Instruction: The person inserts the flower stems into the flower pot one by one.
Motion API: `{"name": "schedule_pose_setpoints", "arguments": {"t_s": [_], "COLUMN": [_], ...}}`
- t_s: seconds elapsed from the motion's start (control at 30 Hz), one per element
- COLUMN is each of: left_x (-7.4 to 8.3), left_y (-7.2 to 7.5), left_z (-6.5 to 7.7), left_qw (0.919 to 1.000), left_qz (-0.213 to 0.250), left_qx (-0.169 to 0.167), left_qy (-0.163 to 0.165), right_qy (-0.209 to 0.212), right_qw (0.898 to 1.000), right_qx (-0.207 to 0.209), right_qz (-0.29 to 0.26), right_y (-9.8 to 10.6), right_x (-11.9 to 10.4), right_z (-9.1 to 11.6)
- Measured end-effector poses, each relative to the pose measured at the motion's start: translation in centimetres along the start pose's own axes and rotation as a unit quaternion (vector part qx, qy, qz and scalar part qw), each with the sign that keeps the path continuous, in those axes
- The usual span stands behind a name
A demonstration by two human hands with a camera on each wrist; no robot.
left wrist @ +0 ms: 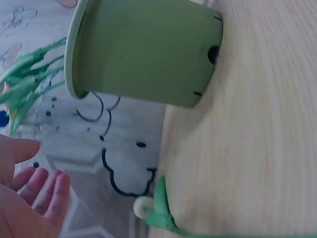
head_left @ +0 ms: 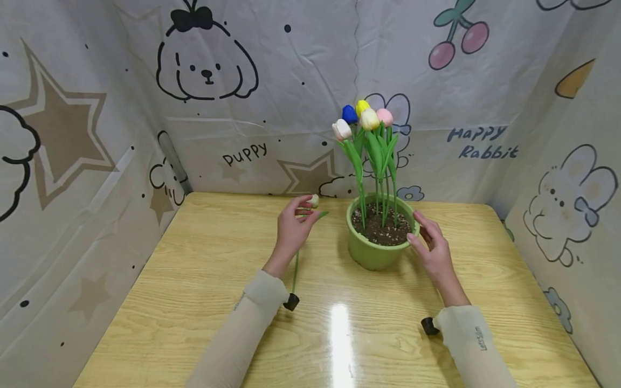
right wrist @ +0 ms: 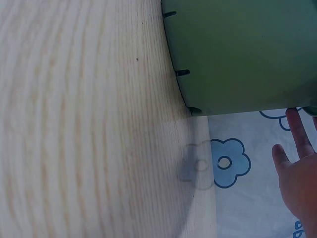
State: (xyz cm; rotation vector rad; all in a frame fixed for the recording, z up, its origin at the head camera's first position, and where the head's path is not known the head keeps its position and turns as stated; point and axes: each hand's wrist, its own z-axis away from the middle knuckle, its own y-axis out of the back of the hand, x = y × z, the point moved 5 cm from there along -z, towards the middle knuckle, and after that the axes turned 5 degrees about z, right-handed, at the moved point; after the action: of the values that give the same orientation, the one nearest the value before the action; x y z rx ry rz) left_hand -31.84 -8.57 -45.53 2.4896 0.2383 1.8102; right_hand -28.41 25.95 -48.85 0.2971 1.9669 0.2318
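Note:
A cream tulip with a thin green stem lies on the table to the left of the green flowerpot. My left hand hovers over it with relaxed, parted fingers. In the left wrist view, the tulip rests on the wood, apart from those fingers. The pot stands upright, with dark soil inside and several tulips planted in it: white, blue, yellow, cream and pink. At the pot's right rim, my right hand touches the outside with extended fingers and thumb.
The wooden table meets a printed cloth backdrop just behind the pot. More cloth stands along the left and right sides. A black wrist camera sits by the left cuff, another black camera by the right cuff.

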Motion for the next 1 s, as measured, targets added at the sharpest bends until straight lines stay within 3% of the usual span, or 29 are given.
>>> {"name": "schedule_pose_setpoints", "arguments": {"t_s": [0.23, 0.5, 0.77, 1.0], "left_x": [-3.0, -5.9, -7.6, -7.5], "left_y": [2.5, 4.1, 4.4, 3.9], "left_z": [1.1, 2.8, 3.6, 3.7], "left_qw": [0.9951, 0.9798, 0.9684, 0.9680], "left_qz": [-0.009, -0.039, -0.098, -0.106], "left_qx": [0.003, -0.014, -0.028, -0.028], "left_qy": [0.098, 0.196, 0.228, 0.226], "right_qy": [0.001, 0.002, 0.003, -0.002], "right_qw": [1.000, 1.000, 1.000, 1.000], "right_qx": [0.000, 0.001, -0.002, -0.004], "right_qz": [-0.003, 0.000, 0.003, 0.010], "right_y": [0.0, 0.0, 0.0, 0.0], "right_x": [0.0, 0.0, -0.2, -0.3], "right_z": [-0.1, -0.1, 0.0, 0.0]}}
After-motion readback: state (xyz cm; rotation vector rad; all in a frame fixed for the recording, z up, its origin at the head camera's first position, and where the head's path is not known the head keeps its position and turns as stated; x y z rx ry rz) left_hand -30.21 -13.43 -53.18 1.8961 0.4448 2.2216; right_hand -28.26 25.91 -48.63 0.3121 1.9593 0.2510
